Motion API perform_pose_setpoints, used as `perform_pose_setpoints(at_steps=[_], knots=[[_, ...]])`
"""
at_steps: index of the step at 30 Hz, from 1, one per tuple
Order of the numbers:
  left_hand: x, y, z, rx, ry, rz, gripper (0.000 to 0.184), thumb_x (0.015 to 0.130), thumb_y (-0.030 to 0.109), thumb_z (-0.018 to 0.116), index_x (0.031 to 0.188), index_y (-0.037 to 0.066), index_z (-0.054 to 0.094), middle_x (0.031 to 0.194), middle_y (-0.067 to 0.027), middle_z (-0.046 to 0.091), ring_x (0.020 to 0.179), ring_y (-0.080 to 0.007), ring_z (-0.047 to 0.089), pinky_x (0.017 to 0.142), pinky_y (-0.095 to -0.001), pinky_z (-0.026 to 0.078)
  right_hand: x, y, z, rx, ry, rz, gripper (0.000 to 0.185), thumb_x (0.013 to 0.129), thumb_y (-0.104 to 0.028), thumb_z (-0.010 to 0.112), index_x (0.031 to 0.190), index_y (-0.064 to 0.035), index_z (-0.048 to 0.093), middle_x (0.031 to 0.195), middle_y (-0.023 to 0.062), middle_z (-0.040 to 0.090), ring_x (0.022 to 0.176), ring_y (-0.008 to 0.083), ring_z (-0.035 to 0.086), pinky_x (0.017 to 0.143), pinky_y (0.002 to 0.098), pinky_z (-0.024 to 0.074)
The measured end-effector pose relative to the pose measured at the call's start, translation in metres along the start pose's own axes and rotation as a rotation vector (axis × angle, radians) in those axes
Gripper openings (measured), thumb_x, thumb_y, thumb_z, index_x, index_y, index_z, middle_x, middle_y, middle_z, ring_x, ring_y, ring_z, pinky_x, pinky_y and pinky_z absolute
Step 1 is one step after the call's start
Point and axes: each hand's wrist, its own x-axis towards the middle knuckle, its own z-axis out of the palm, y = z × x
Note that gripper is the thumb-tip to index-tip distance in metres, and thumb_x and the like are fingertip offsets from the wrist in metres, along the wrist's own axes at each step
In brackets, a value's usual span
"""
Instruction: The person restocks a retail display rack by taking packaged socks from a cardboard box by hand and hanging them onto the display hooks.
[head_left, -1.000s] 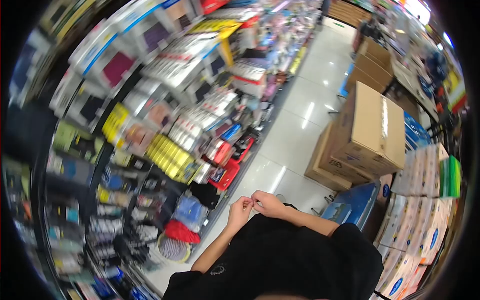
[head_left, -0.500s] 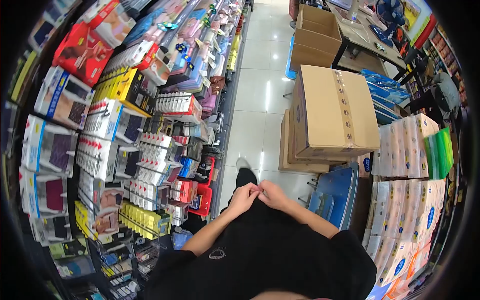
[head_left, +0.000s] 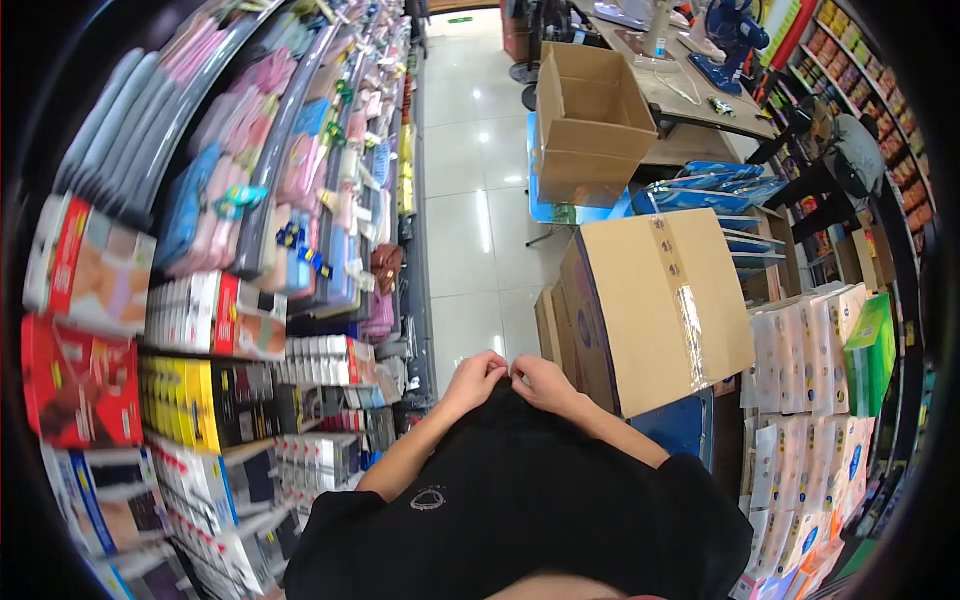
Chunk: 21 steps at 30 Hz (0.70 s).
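Floor (head_left: 470, 250) of pale, glossy tile is running ahead of the fingers (head_left: 525, 366) as a narrow aisle, and it is throwing back streaks of light. Left hand (head_left: 476, 382) and right hand (head_left: 545, 385) are hovering over its near end, in front of the black shirt (head_left: 510, 500), which is spreading just below the fingers. Both hands are bending inward, their curled fingertips sitting just beside one another; whether they are pinching something small, I cannot tell. To the right of the fingers, a taped carton (head_left: 650, 310) is standing near, with plastic-wrapped packs (head_left: 795, 360) piling up farther right and a green packet (head_left: 870, 355) standing beside them. Ahead of the fingers and to the right, an open carton (head_left: 595, 165) is resting on a blue stand (head_left: 534, 190), and beyond it a counter (head_left: 690, 119) is carrying a blue fan (head_left: 732, 30) and a bottle (head_left: 661, 45). To the left of the fingers, shelving (head_left: 420, 260) is lining the aisle: folded textiles (head_left: 205, 230) are filling the part farther ahead, while a red box (head_left: 85, 385) and yellow boxes (head_left: 178, 400) are sitting roughly level with the fingers.
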Motion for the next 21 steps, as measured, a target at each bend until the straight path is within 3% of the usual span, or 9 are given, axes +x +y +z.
perform_pose_setpoints(at_steps=[8, 10, 13, 21], knots=[[0.098, 0.007, -0.059, -0.077, -0.12, 0.054, 0.012, 0.088, 0.006, 0.063, 0.097, -0.002, 0.065, 0.084, -0.014, 0.07, 0.08, -0.0227, 0.069, 0.074, -0.0327, 0.053, 0.093, 0.001, -0.038, 0.029, 0.082, 0.096, 0.013, 0.088, -0.014, 0.06, 0.089, -0.0006, 0.06, 0.083, 0.017, 0.062, 0.08, 0.0361, 0.062, 0.071, 0.0429, 0.0498], [0.115, 0.008, -0.059, -0.068, -0.136, 0.079, 0.013, 0.089, 0.008, 0.065, 0.096, -0.003, 0.063, 0.085, -0.0116, 0.07, 0.081, -0.0175, 0.068, 0.075, -0.0301, 0.053, 0.106, 0.006, -0.04, 0.044, 0.086, 0.094, 0.014, 0.089, -0.014, 0.06, 0.088, -0.0004, 0.059, 0.083, 0.0166, 0.062, 0.08, 0.0359, 0.062, 0.071, 0.0429, 0.0495], [0.141, 0.01, -0.063, -0.075, -0.13, 0.091, 0.013, 0.088, 0.008, 0.064, 0.096, -0.002, 0.063, 0.084, -0.0139, 0.07, 0.081, -0.022, 0.069, 0.075, -0.0329, 0.053, 0.128, 0.017, -0.048, 0.004, 0.111, 0.077, 0.013, 0.089, -0.014, 0.061, 0.087, -0.0007, 0.059, 0.082, 0.0159, 0.06, 0.08, 0.0352, 0.061, 0.071, 0.0431, 0.0486], [0.234, 0.017, -0.098, -0.043, -0.102, 0.055, 0.014, 0.088, 0.01, 0.067, 0.093, -0.002, 0.061, 0.08, -0.0123, 0.069, 0.078, -0.0206, 0.069, 0.073, -0.0314, 0.053, 0.224, 0.054, -0.094, 0.047, 0.172, 0.052, 0.01, 0.087, -0.011, 0.061, 0.086, -0.0008, 0.059, 0.08, 0.0148, 0.059, 0.078, 0.0341, 0.06, 0.069, 0.0421, 0.048]])
